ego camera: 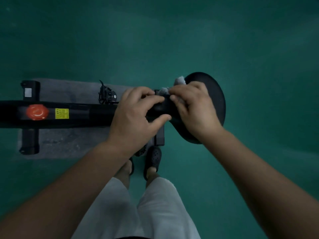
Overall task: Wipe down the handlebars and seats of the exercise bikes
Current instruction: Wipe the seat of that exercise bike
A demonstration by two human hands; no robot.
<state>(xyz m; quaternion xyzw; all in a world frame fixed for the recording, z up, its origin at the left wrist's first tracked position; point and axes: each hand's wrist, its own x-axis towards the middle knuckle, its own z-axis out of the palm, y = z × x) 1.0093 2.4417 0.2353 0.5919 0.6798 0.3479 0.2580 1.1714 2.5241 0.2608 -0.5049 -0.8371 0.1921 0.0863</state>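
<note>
Right hand (193, 107) is pressing a cloth (180, 81) on the seat (215, 94), fingers curled over it; left hand (136, 114) is gripping the seat's nose. Seat wipe looking midway; handlebars are out of view, so their state is unknown.

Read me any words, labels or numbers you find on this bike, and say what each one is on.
No text here can be read.
Yellow sticker on the black bike frame: dark printed lines, too small and blurred to read.
Red knob on the frame: faint raised marking, illegible.
White label on the front stabiliser bar: looks blank or washed out.
</note>
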